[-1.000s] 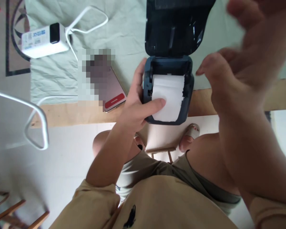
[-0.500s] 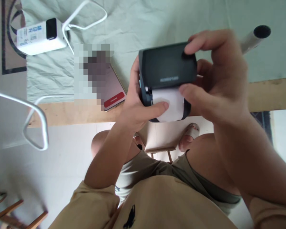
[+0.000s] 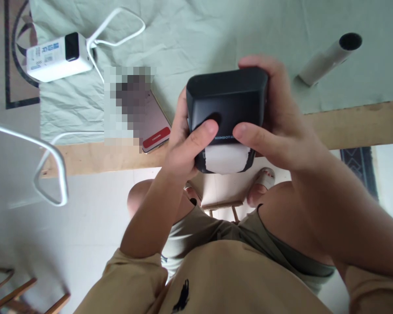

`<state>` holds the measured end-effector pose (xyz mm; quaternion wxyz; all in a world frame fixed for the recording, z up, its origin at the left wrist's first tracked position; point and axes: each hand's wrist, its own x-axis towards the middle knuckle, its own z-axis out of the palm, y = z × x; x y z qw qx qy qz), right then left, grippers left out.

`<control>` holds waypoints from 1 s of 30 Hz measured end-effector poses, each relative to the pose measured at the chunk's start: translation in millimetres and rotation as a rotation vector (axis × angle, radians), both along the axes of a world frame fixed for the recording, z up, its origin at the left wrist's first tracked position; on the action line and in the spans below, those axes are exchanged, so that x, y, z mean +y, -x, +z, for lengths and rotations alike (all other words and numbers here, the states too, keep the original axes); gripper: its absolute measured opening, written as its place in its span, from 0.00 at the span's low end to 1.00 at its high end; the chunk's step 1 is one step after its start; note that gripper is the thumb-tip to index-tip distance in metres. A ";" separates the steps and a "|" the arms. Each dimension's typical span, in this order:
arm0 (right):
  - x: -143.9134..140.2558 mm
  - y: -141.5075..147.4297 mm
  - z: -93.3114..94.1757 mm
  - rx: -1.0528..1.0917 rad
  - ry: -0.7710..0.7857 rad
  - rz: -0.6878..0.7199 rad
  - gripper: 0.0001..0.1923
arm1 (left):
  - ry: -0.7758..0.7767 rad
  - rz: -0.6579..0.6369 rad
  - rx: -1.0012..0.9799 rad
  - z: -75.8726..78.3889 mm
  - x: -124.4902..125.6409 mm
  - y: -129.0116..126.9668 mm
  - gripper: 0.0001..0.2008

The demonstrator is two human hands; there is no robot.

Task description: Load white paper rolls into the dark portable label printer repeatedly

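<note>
A black label printer marked NIIMBOT is held up between both hands over the table's near edge. White label paper hangs out below its lid, which looks pressed down. My left hand wraps the printer's left side, its thumb lying on the lid. From the right, my right hand grips the other side; its thumb rests beside the lettering and its fingers curl behind the far edge. The undersides of the printer and most fingertips are hidden.
A phone, partly pixelated, lies left of the printer on the green cloth. Farther left sits a white power bank with a white cable looping past the table edge. A pale tube stands at right.
The printer's lid has swung down toward me over the paper roll. My left thumb has moved from the paper onto the lid, and my right hand has shifted left around the printer's side.
</note>
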<state>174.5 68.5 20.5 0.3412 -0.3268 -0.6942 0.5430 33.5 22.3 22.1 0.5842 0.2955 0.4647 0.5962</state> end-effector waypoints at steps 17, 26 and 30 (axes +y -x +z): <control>-6.2 4.0 -5.8 -0.007 -0.200 -0.220 0.28 | -0.107 -0.077 -0.195 7.0 2.2 -3.7 0.18; -2.9 -10.2 11.4 -0.326 -0.431 -0.279 0.33 | -0.013 -0.142 -0.219 -7.7 8.5 3.4 0.24; 1.8 -9.6 12.0 -0.125 -0.445 -0.128 0.31 | 0.035 -0.115 -0.224 -10.8 7.2 2.0 0.20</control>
